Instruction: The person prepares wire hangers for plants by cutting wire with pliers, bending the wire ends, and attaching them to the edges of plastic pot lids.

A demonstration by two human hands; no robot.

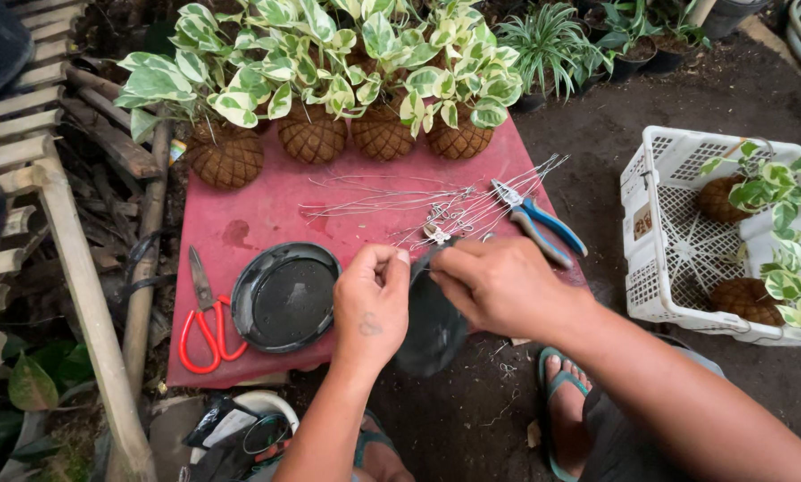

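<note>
Hands: left hand (371, 308) and right hand (499, 286) meet over the near edge of the table, each pinching the rim of a dark round plastic dish (432, 326) held on edge between them, fingers closed on it.
Table: red flat tabletop (267, 210) on bare soil.
Crate: white perforated plastic crate (655, 259) to the right, well apart, holding variegated plants in coconut-husk balls (747, 299).
Plants: row of four brown netted husk balls with green-and-cream leaves (312, 134) along the far edge.
Saucer: black round plastic saucer (285, 296) flat on the table, just left of the left hand.
Scissors: red-handled scissors (206, 321) beside the saucer.
Pliers: blue-handled pliers (541, 225) near the right hand.
Wires: thin grey wire lengths (418, 203) fanned across the middle.
</note>
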